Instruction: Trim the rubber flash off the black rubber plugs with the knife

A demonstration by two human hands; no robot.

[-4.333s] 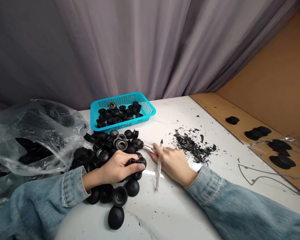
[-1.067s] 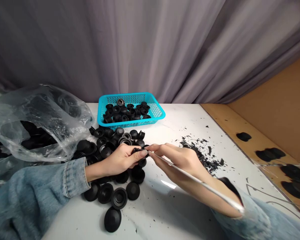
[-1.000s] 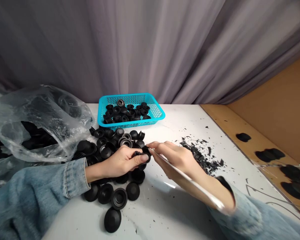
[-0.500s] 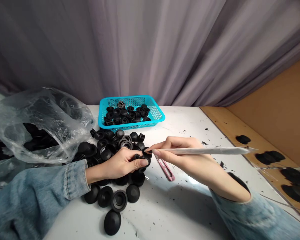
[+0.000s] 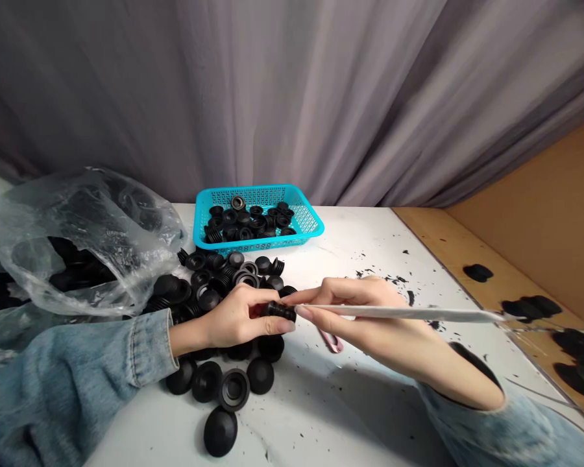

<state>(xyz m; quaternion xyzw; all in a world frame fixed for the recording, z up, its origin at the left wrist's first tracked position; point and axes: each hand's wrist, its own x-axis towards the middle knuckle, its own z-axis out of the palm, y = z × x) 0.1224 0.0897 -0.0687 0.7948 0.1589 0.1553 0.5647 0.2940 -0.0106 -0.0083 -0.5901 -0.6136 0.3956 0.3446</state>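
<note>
My left hand (image 5: 243, 316) is closed on a black ribbed rubber plug (image 5: 281, 311), pinched between thumb and fingers, its ridges facing me. My right hand (image 5: 353, 310) grips a long, thin, whitish wrapped tool (image 5: 409, 312) like a pen. That tool's working tip is at the plug, hidden by the fingertips, so its kind does not show. Around and under my left hand lies a pile of similar black plugs (image 5: 234, 389), some cap up, some showing a ringed hollow. A pink slotted object (image 5: 331, 342) rests on the table below my right hand, partly covered by it.
A turquoise perforated basket (image 5: 260, 244) holding several black plugs stands at the back. To the left, a clear plastic bag (image 5: 97, 214) contains more. Black shavings (image 5: 394, 280) are scattered on the white table (image 5: 331, 415). Black discs (image 5: 477, 272) lie on the wooden strip at right.
The plug in my left hand has turned so its ribbed side shows. My right hand and the tool have shifted slightly down, covering more of the pink object.
</note>
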